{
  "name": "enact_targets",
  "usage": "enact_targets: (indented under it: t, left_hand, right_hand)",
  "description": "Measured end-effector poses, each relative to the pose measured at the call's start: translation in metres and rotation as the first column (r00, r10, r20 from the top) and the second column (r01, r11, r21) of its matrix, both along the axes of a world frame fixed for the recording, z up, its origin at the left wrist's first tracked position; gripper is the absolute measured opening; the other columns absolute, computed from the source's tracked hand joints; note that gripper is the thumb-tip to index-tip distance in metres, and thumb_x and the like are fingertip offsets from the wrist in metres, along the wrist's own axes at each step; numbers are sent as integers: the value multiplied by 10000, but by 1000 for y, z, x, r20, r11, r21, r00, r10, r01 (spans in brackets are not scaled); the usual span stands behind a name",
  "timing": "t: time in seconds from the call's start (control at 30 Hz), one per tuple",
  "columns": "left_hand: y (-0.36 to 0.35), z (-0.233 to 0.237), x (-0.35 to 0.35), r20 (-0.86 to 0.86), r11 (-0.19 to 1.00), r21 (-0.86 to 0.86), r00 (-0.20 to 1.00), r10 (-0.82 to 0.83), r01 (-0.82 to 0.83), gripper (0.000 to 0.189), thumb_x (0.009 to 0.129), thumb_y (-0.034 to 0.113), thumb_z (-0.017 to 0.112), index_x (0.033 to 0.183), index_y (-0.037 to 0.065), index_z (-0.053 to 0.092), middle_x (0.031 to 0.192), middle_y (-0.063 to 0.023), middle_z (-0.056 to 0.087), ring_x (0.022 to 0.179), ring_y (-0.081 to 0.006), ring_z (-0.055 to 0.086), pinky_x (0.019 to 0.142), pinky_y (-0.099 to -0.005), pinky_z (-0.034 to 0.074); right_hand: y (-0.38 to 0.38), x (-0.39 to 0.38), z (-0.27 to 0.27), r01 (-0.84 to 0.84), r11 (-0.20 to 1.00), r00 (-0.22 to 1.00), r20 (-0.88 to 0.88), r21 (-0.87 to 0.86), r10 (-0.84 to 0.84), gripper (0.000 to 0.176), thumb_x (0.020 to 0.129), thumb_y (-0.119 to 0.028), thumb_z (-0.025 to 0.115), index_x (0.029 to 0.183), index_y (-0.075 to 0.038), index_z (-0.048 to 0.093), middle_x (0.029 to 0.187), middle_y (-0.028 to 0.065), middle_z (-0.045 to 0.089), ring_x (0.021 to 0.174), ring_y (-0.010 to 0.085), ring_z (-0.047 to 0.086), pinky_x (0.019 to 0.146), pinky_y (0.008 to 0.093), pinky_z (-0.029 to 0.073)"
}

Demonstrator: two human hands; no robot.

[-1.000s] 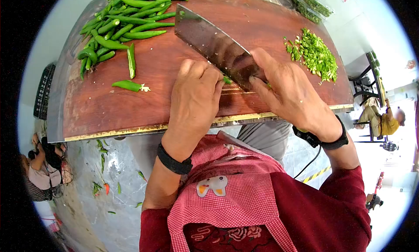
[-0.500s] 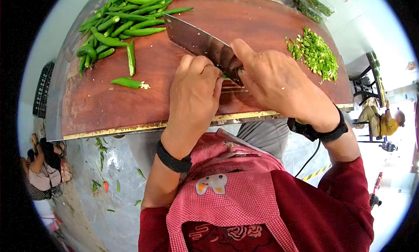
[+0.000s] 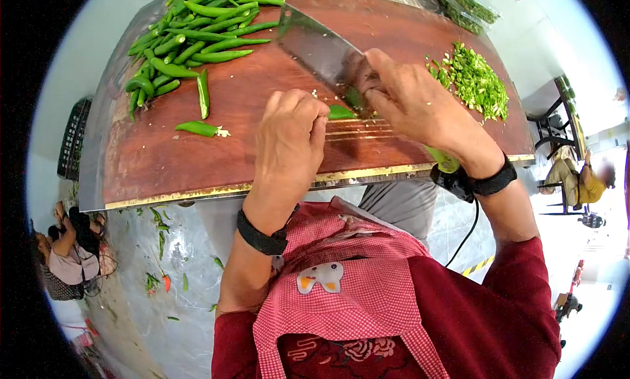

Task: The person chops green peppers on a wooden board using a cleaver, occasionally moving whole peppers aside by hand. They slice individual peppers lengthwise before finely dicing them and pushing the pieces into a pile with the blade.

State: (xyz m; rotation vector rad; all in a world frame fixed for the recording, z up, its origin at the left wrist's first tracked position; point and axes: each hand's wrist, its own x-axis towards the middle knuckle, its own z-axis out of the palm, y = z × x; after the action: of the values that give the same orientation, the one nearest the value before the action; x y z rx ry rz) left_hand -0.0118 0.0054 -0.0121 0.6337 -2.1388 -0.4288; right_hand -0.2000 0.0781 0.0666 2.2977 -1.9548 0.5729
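Note:
My right hand [image 3: 420, 106] grips a broad cleaver [image 3: 321, 47], its blade tilted and pointing to the far left over the board. My left hand [image 3: 289, 129] is closed, fingers curled down against the wooden board [image 3: 216, 159]. A green chili pepper [image 3: 341, 112] shows between those fingertips and the cleaver's heel; its other end is hidden by my left hand. Below my right wrist, a green piece of pepper [image 3: 443, 159] appears at the board's near edge. To the left lie a split pepper [image 3: 203, 95] and a cut one [image 3: 197, 128] with pale seeds.
Whole green peppers [image 3: 190, 41] are heaped at the far left. Chopped pepper [image 3: 478, 84] forms a pile at the right. Bagged greens [image 3: 462, 8] stand behind. Pepper scraps [image 3: 161, 241] litter the floor. One person [image 3: 69, 254] is at far left, another [image 3: 587, 182] at far right.
The cleaver has shifted right and up, and more of the pepper beside my left fingertips shows. A green piece now appears under my right wrist. The view has shifted slightly.

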Motion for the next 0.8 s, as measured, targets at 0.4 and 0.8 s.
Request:
enact_targets:
  t: [0.4, 0.8]
  left_hand:
    - [-3, -1, -1, 1, 998, -6, 998, -63, 63, 117, 808, 11, 708, 911, 41, 662, 931, -119, 653, 928, -334, 593, 816, -426, 483]
    - [-2, 0, -2, -10, 996, 0, 996, -84, 84, 129, 796, -19, 690, 909, 35, 659, 945, -113, 662, 939, -334, 605, 824, -417, 496]
  right_hand:
    - [34, -2, 8, -81, 987, 996, -44, -136, 76, 281, 868, -84, 620, 1106, -13, 489, 664, 220, 579, 676, 424, 615, 584, 519, 480]
    - [34, 3, 5, -90, 994, 993, -87, -61, 85, 276, 872, -84, 618, 1097, -7, 479, 633, 205, 584, 632, 410, 631, 533, 506, 490]
